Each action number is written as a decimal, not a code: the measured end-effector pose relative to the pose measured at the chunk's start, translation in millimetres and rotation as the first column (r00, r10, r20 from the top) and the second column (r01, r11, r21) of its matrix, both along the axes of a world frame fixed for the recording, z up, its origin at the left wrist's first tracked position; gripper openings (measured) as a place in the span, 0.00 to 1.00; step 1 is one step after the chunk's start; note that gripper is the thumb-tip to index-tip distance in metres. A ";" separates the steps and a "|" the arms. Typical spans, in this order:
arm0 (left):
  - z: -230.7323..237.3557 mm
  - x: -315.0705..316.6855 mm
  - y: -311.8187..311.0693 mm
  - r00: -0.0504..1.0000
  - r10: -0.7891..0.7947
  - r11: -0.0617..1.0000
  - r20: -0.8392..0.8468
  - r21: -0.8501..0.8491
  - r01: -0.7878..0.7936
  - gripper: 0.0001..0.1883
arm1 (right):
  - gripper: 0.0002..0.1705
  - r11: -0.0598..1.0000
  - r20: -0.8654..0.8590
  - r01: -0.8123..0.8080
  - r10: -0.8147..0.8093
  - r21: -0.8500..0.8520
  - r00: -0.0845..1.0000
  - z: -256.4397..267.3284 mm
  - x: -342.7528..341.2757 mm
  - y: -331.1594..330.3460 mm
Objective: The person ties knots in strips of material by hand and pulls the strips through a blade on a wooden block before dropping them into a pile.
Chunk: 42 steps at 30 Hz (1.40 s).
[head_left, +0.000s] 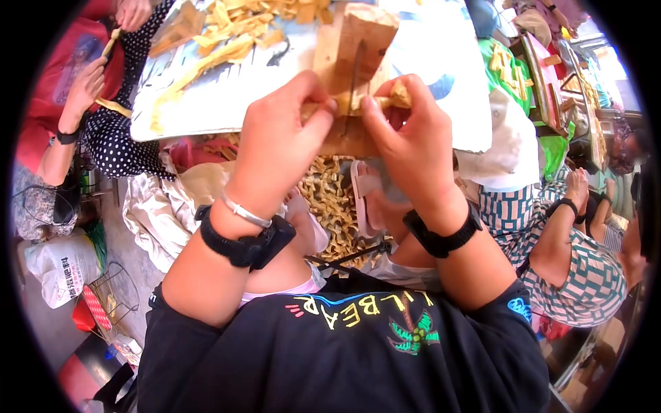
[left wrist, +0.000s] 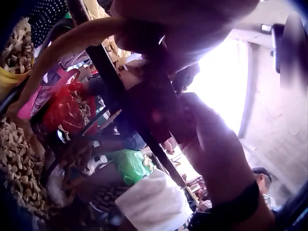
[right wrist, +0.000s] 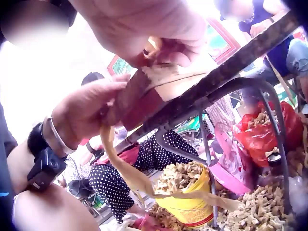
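In the head view my left hand (head_left: 286, 113) pinches a long yellowish strip (head_left: 354, 103) at the near edge of the table. My right hand (head_left: 413, 120) grips the strip's thick, bunched end to the right. Between the hands, a thin upright metal piece (head_left: 354, 76) stands in front of a wooden block (head_left: 365, 34), and the strip lies across it. In the right wrist view the loose part of the strip (right wrist: 126, 169) hangs from beside the left hand (right wrist: 86, 106) toward the floor. The right hand (right wrist: 149, 29) is above the wood there, its fingertips partly hidden.
Flat yellow strips (head_left: 241, 34) lie on the white tabletop (head_left: 441, 96). Small cut or knotted pieces (head_left: 327, 199) cover the floor by the feet. A yellow bucket (right wrist: 185, 209) of pieces stands below, near a red bag (right wrist: 269, 130). People sit close on both sides.
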<state>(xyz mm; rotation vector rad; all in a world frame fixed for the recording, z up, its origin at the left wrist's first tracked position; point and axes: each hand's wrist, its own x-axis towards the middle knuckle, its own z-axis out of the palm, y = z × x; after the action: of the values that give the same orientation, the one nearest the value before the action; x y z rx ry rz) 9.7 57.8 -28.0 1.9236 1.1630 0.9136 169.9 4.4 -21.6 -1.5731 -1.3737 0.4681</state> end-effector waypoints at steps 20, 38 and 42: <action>29.1 -19.3 -28.2 0.801 -0.132 0.765 0.583 -0.454 0.457 0.25 | 0.19 0.878 -0.719 -0.346 0.471 0.330 0.511 22.6 -3.3 -30.4; 31.8 -32.1 -18.5 0.817 -0.538 0.836 0.210 0.259 0.484 0.23 | 0.13 0.525 -0.560 -0.829 0.634 -0.195 0.533 34.8 5.2 -48.8; 33.9 -22.2 -40.7 0.926 -0.281 0.955 0.253 -0.023 0.296 0.07 | 0.14 0.805 -0.746 -0.519 0.152 -0.288 0.649 45.5 -2.0 -55.7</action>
<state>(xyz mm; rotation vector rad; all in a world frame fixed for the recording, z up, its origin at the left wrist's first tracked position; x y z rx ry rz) -12.4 17.1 5.9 1.8101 0.7300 0.9130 167.8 -51.3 23.9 -1.2510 -0.9704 1.5911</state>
